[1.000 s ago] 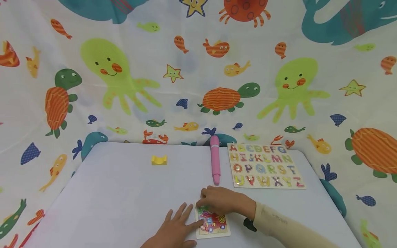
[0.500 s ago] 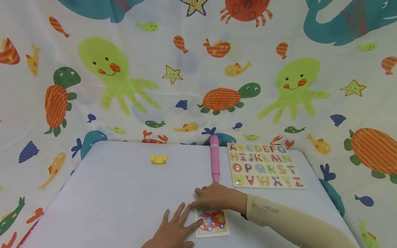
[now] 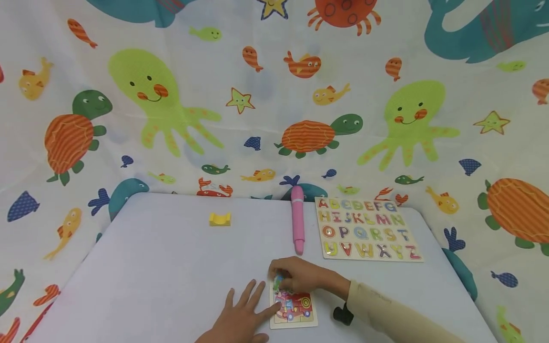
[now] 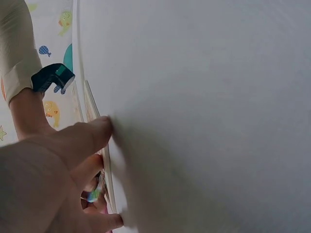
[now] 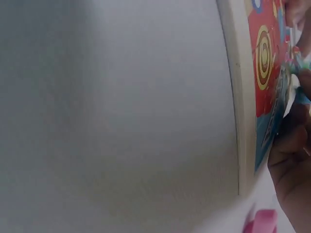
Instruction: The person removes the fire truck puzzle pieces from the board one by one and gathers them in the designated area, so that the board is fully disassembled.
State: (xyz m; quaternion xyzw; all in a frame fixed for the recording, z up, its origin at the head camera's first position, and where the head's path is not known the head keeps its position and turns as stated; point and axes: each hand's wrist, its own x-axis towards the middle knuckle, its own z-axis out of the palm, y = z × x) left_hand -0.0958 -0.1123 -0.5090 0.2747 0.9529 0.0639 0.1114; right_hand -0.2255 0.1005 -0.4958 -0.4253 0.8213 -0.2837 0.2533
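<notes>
A small jigsaw puzzle (image 3: 293, 326) in a pale wooden frame lies at the front of the table, with a red vehicle pictured on it. My left hand (image 3: 240, 312) lies spread beside its left edge, the thumb reaching over the frame onto the picture. Over the puzzle's upper part, my right hand (image 3: 298, 275) pinches a small green-and-blue puzzle piece (image 3: 278, 282). That piece (image 5: 292, 92) stands tilted against the picture in the right wrist view. Fingers hide most of it and the upper right of the puzzle.
Behind the right hand lies a thick pink pen-shaped object (image 3: 298, 221). To its right is a wooden alphabet board (image 3: 370, 230) with coloured letters. A yellow notched block (image 3: 220, 219) stands at the back left. A printed sea-animal cloth (image 3: 266, 128) hangs behind the white table (image 3: 171, 267).
The right hand went left and away from the puzzle's upper corner, then came back over it, now with a piece showing between its fingers. The left hand has hardly moved.
</notes>
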